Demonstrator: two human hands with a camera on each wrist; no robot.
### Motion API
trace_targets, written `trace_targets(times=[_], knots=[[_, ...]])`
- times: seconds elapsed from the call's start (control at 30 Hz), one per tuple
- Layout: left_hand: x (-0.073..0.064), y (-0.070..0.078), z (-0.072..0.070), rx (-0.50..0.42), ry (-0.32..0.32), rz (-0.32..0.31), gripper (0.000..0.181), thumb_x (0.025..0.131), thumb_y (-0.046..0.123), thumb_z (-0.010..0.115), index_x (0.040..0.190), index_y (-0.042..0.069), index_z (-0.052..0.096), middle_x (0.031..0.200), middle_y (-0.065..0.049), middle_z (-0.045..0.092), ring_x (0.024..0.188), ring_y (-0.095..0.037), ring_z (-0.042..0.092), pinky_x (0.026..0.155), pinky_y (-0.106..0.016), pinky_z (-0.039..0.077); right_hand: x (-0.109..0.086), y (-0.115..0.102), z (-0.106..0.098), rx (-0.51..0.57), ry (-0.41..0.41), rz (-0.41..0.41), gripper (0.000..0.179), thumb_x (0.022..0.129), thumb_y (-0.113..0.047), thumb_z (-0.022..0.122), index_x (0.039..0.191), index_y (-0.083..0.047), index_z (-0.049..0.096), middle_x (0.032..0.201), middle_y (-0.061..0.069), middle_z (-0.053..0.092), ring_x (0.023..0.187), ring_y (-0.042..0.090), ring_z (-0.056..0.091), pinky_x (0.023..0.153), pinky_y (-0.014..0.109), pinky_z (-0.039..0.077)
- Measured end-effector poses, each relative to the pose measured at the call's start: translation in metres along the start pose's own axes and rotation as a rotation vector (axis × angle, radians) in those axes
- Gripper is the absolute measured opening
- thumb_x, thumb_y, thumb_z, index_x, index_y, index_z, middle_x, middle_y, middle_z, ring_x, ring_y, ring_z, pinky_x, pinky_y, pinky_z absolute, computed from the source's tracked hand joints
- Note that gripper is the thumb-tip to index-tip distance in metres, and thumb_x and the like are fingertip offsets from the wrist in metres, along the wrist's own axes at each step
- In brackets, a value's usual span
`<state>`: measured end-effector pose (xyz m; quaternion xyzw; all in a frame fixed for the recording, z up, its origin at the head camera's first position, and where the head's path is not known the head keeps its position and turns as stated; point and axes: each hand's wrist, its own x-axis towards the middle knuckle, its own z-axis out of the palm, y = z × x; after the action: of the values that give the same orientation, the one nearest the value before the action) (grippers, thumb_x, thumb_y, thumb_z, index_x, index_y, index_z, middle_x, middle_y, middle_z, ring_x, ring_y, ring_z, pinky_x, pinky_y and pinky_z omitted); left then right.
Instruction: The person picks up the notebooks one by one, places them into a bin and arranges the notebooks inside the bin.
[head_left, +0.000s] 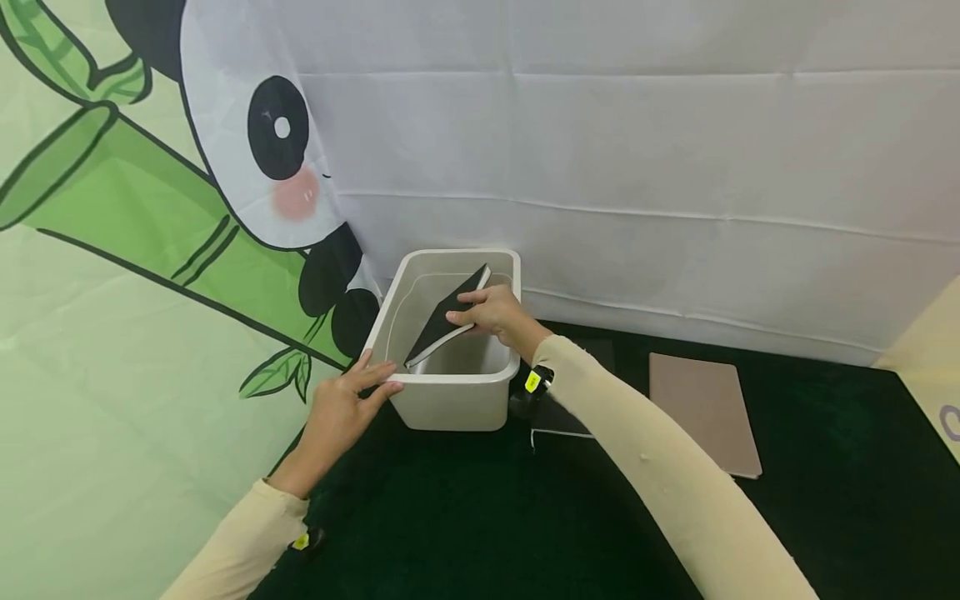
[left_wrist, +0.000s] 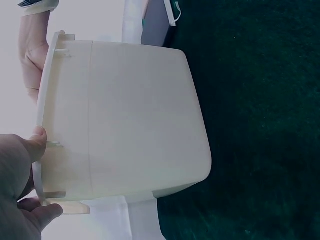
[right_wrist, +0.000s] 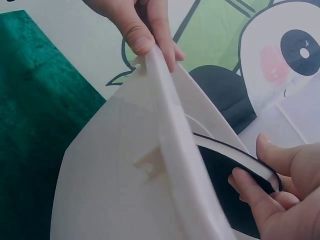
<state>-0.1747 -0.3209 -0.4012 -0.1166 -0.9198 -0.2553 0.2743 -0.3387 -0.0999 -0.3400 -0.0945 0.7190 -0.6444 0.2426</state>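
A black notebook (head_left: 447,321) with white page edges is tilted inside the mouth of an off-white plastic bin (head_left: 453,406). My right hand (head_left: 497,313) pinches the notebook by one edge; in the right wrist view the thumb and fingers (right_wrist: 255,195) lie on its two covers. At the bin's near left corner, my left hand (head_left: 341,414) grips the rim. The left wrist view shows its thumb (left_wrist: 37,142) on the outer face of the rim. The notebook's lower part is hidden behind the bin wall in the right wrist view.
Right of the bin lies a dark notebook (head_left: 558,417) with a white page edge, partly covered by my right sleeve. Farther right is a pinkish-beige notebook (head_left: 701,408). Both lie on the dark green tabletop (head_left: 480,517). White cloth (head_left: 637,150) with a panda print hangs behind.
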Motion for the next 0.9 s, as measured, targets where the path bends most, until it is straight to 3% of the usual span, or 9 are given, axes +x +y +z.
trace_targets(times=[0.1,0.33,0.53,0.73,0.9], knots=[[-0.002,-0.001,-0.001,-0.002,-0.001,-0.004,0.039,0.088,0.02,0.081,0.124,0.007,0.074,0.121,-0.018,0.072,0.129,-0.043,0.056,0.081,-0.055,0.058,0.001,0.004,0.006,-0.028,-0.001,0.006,0.056,0.089,-0.005,0.079,0.141,-0.002,0.06,0.131,0.019,0.066,0.116,0.03,0.069,0.091,0.037,0.059],[-0.003,-0.002,-0.003,-0.019,0.005,0.013,0.039,0.088,0.021,0.081,0.124,0.007,0.074,0.12,-0.017,0.072,0.129,-0.042,0.056,0.081,-0.055,0.058,0.003,0.012,0.017,-0.098,0.02,-0.004,0.056,0.087,-0.005,0.081,0.139,0.002,0.06,0.142,0.023,0.056,0.116,0.033,0.068,0.093,0.039,0.058],[-0.003,-0.004,-0.004,-0.013,0.007,0.016,0.04,0.087,0.02,0.082,0.124,0.006,0.074,0.12,-0.016,0.072,0.128,-0.042,0.057,0.082,-0.056,0.058,0.002,0.013,0.024,-0.086,0.018,0.041,0.055,0.089,-0.003,0.079,0.139,0.005,0.058,0.133,0.024,0.06,0.115,0.036,0.068,0.091,0.037,0.059],[-0.004,-0.005,-0.005,-0.017,0.003,0.017,0.04,0.087,0.021,0.082,0.124,0.006,0.074,0.122,-0.015,0.071,0.128,-0.042,0.057,0.076,-0.052,0.06,0.002,0.011,0.027,-0.073,-0.042,0.061,0.057,0.093,-0.003,0.074,0.144,0.008,0.05,0.132,0.027,0.06,0.118,0.037,0.067,0.089,0.035,0.059],[-0.004,-0.005,-0.007,-0.025,-0.002,0.02,0.04,0.088,0.021,0.081,0.125,0.006,0.074,0.122,-0.015,0.071,0.13,-0.042,0.056,0.08,-0.053,0.059,0.0,0.01,0.029,-0.079,-0.111,0.101,0.057,0.099,-0.007,0.068,0.147,0.011,0.042,0.151,0.026,0.044,0.136,0.041,0.051,0.098,0.042,0.055]])
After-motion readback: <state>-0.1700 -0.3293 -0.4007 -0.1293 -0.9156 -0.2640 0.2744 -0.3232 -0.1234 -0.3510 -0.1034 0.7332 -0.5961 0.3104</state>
